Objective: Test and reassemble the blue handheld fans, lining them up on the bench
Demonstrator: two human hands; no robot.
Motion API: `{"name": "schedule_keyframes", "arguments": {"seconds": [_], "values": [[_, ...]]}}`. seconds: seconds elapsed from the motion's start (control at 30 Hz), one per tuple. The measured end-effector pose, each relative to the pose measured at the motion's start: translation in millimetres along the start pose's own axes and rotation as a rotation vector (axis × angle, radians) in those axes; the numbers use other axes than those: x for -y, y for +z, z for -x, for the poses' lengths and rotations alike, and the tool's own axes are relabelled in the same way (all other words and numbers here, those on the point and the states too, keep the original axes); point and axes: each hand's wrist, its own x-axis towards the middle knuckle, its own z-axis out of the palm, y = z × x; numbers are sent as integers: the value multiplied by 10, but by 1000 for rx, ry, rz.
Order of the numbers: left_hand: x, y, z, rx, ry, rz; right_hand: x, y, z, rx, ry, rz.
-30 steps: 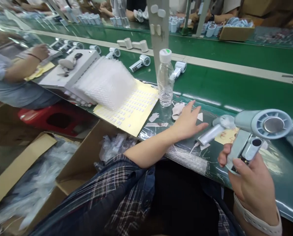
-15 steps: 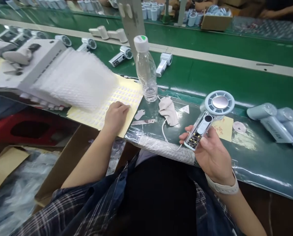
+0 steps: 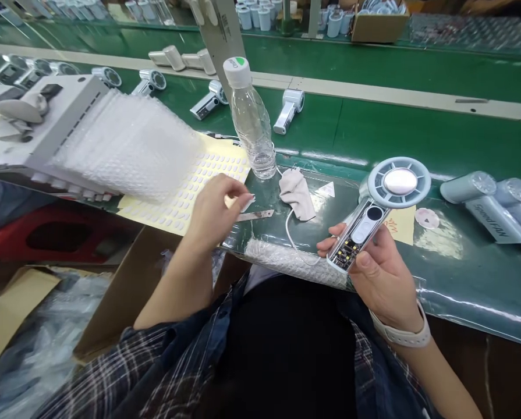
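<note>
So that the circuit board [image 3: 348,253] presumably shows, my right hand [image 3: 385,270] grips the fan [image 3: 366,216] low, right of centre; my left hand [image 3: 216,212] curls its fingers by the sticker sheet [image 3: 181,201], any hold unclear.

Below the left hand [image 3: 216,212], a pale-lined navy plaid shirt [image 3: 185,381], its sleeve [image 3: 116,372] bunched well back, opens over a plain black top [image 3: 286,349]; an off-white wristband [image 3: 402,336] sits just behind the right hand [image 3: 386,282].

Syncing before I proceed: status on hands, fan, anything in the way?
Right hand: gripping fan, circuit board exposed. Left hand: by yellow sticker sheet, can't tell if pinching anything. Between hands: crumpled cloth, white cable.
</note>
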Motion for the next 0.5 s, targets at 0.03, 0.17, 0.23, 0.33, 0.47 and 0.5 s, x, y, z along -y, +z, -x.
{"name": "schedule_keyframes", "arguments": {"seconds": [0.03,0.17,0.23,0.33,0.47,0.5], "values": [[-232,45,88,52,84,248,-6,5,5,3,0,-6],[-918,352,403,337,117,881,-22,28,36,-23,-2,-29],[-1025,498,468,398,61,957,-26,29,55,-43,-1,-29],[-983,626,458,375,24,927,-39,15,71,-49,-2,17],[-856,711,402,268,30,775,-94,0,46,-58,-35,82],[-837,732,400,280,13,749,-112,2,36,-67,-43,81]]}}
